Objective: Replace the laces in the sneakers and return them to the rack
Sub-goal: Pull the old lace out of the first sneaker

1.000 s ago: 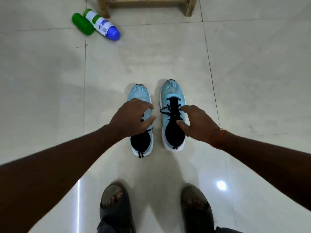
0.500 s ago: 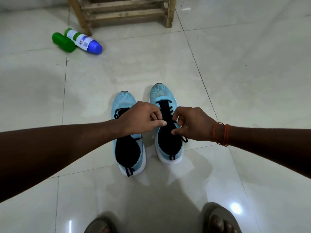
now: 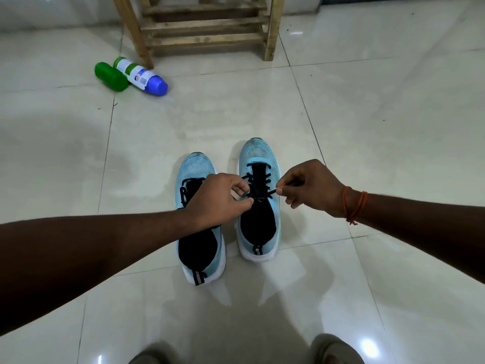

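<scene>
Two light-blue sneakers with black collars stand side by side on the tiled floor, toes pointing away from me. The left sneaker (image 3: 195, 169) is partly covered by my left forearm. The right sneaker (image 3: 258, 156) carries a black lace (image 3: 259, 179) through its eyelets. My left hand (image 3: 220, 200) pinches one lace end over the right sneaker's tongue. My right hand (image 3: 312, 189) pinches the other end just off that shoe's right side. The wooden rack (image 3: 207, 27) stands at the far end of the floor.
A green bottle (image 3: 110, 76) and a white bottle with a blue cap (image 3: 143, 76) lie on the floor by the rack's left leg. My two sandalled feet (image 3: 336, 350) show at the bottom edge.
My hands have drawn apart, pulling the lace ends of the right sneaker out to each side. The view has tilted up, so more of the rack shows.
</scene>
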